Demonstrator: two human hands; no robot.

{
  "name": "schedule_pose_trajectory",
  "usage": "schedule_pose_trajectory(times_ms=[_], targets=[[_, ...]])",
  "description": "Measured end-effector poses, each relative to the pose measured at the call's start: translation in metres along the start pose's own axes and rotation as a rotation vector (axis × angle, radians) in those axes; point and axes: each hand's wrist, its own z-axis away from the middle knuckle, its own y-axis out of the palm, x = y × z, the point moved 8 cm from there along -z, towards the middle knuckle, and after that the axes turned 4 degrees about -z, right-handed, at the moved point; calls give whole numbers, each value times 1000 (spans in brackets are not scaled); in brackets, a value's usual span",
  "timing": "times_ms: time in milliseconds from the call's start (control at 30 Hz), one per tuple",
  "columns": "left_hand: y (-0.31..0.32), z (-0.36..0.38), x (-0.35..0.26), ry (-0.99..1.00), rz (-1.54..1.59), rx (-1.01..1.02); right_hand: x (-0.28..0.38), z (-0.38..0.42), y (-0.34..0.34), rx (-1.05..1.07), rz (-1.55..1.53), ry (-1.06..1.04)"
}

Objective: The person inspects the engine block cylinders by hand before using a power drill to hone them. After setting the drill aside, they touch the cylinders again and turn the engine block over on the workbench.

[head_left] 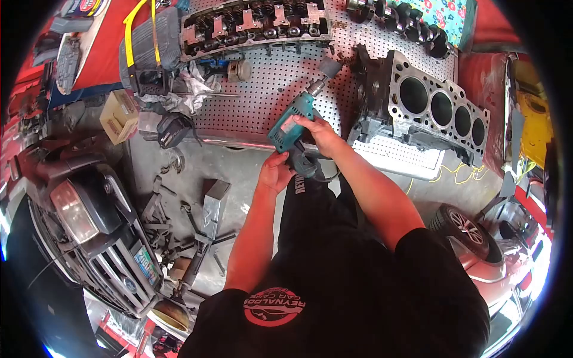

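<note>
A teal corded power drill [292, 124] is held out over the near edge of the perforated metal bench [262, 101]. A grey cylindrical abrasive wheel [329, 67] sits in its chuck, tilted up and to the right. My right hand [320, 132] is closed round the drill body, thumb along its top. My left hand [276, 172] grips the rear end by the handle, its fingers partly hidden. Right of the drill lies an engine block [439, 110] with its cylinder bores facing up. A cylinder head [256, 27] rests at the back of the bench.
A crankshaft [406, 24] lies at the back right. A piston [239, 70], rags [194, 89] and a hacksaw [128, 42] with a yellow frame are to the left. An open cardboard box [118, 116] stands by the bench edge. Below left is a vehicle front [89, 221].
</note>
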Motion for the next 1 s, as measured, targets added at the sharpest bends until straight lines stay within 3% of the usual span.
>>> schedule_pose_trajectory(times_ms=[267,367,533,633,667,767,867,933,967,1000], targets=[[-17,-8,-20,38,-641,-327,-8,-27,2,160,-124,-97],[-28,-15,-26,19,-751,-364,1,-24,2,41,-49,-41],[-22,-20,-32,73,-815,-440,5,-29,-14,-141,405,54],[-19,-23,-37,54,-924,-494,14,-9,-18,-130,379,-166],[-18,-24,-38,38,-975,-514,-16,-35,-22,-91,366,-198],[-13,-15,-43,-142,-1217,-615,23,42,-19,-210,749,-440],[77,13,-90,304,-2281,-750,72,155,-35,-178,607,-686],[163,33,-110,637,-2061,-757,112,229,-77,-323,660,-925],[223,43,-107,887,-2058,-660,131,262,-104,-445,751,-1078],[286,51,-99,1137,-2035,-557,153,290,-139,-592,723,-1103]])
